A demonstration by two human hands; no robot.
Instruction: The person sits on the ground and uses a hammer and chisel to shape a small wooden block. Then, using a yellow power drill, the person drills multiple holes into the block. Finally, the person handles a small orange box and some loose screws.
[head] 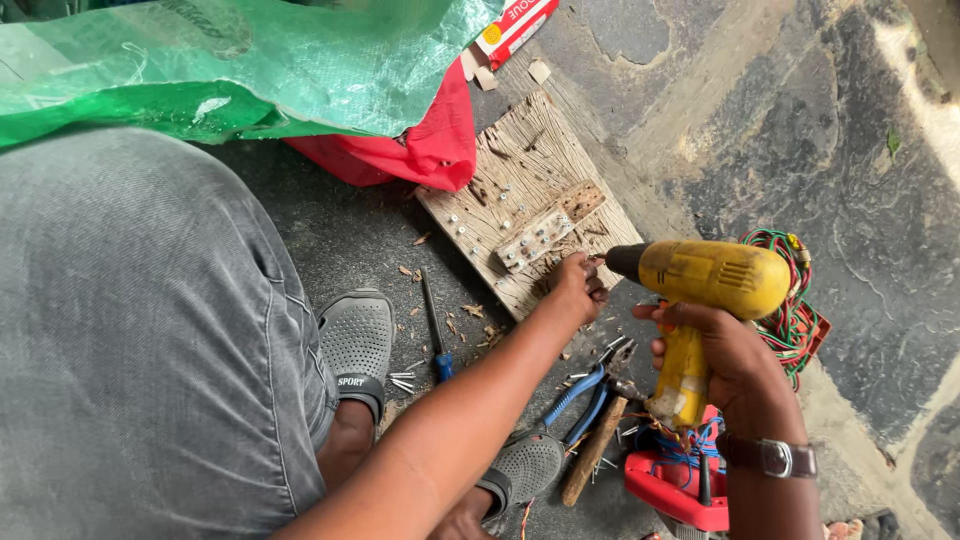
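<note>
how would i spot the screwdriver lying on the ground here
Start at the weathered wooden board on the dark stone floor. Just below its near-left corner, beside the grey sandal, lies the screwdriver. Unlike the blue-handled pliers further right, it is one thin dark shaft ending in a small blue handle.

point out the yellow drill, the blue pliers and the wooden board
yellow drill (pixel 705 275), head view, on its yellow body
blue pliers (pixel 585 395), head view, on the blue handles
wooden board (pixel 520 165), head view, on its bare upper part

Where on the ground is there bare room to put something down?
Bare stone lies right of the board, above the wires. A smaller patch lies between knee and board. Crowded near the pliers and drill.
</note>
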